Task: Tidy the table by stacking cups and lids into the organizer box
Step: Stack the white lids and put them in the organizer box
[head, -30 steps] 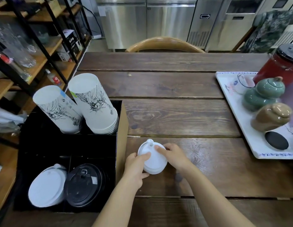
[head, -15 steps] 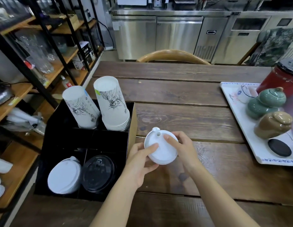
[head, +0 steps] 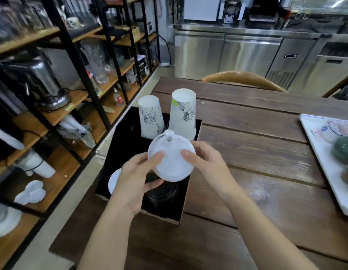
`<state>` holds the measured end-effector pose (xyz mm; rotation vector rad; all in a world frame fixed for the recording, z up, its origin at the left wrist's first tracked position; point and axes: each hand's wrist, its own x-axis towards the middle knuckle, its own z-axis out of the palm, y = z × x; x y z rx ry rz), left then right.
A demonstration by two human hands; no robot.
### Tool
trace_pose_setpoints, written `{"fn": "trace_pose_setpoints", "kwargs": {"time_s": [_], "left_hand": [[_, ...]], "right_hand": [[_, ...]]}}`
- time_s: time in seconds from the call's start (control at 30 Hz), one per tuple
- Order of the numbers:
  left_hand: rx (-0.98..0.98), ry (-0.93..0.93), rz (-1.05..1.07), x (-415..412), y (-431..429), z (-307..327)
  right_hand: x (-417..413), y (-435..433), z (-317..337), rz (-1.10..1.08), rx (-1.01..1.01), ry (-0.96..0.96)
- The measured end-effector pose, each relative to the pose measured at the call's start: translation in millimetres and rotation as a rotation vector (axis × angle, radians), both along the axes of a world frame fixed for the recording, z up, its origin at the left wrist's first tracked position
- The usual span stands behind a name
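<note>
Both hands hold a stack of white lids point(head: 172, 159) in the air above the black organizer box point(head: 122, 152). My left hand point(head: 136, 176) grips its left rim, thumb on top. My right hand point(head: 206, 158) grips the right rim. Two stacks of upside-down white printed cups point(head: 150, 116) point(head: 182, 114) stand in the box's far compartments. In the near compartments lie a white lid stack point(head: 113, 181), mostly hidden by my left hand, and a black lid stack point(head: 163, 193) under the held lids.
The box sits at the left edge of a wooden table point(head: 256, 152). A white tray point(head: 325, 164) with teaware lies at the right. Shelves point(head: 52, 114) with glassware and lids stand to the left. A chair back point(head: 245, 78) is behind the table.
Both hands have lifted the white lids off the table and carried them left, over the box. The camera has turned left.
</note>
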<state>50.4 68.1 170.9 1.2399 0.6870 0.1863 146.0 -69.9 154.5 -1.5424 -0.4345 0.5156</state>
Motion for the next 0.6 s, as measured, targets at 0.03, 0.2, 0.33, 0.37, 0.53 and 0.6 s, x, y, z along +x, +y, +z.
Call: {"fn": "trace_pose_setpoints", "kwargs": {"time_s": [0.03, 0.2, 0.33, 0.37, 0.53, 0.6], "left_hand": [[0.017, 0.006, 0.03, -7, 11, 1], [0.048, 0.041, 0.173, -33, 62, -9], [0.071, 0.088, 0.222, -40, 94, -31], [0.07, 0.102, 0.232, -41, 100, -37], [0.036, 0.133, 0.236, -43, 116, -60], [0.021, 0.122, 0.227, -42, 119, -63]], "right_hand": [[-4, 10, -1, 0.05, -0.021, 0.007], [-24, 61, -13, 0.106, -0.165, 0.031], [-36, 95, -28, 0.122, -0.274, 0.038], [-38, 101, -31, 0.13, -0.307, 0.037], [-40, 127, -39, 0.13, -0.477, -0.048], [-39, 136, -38, 0.189, -0.593, -0.085]]}}
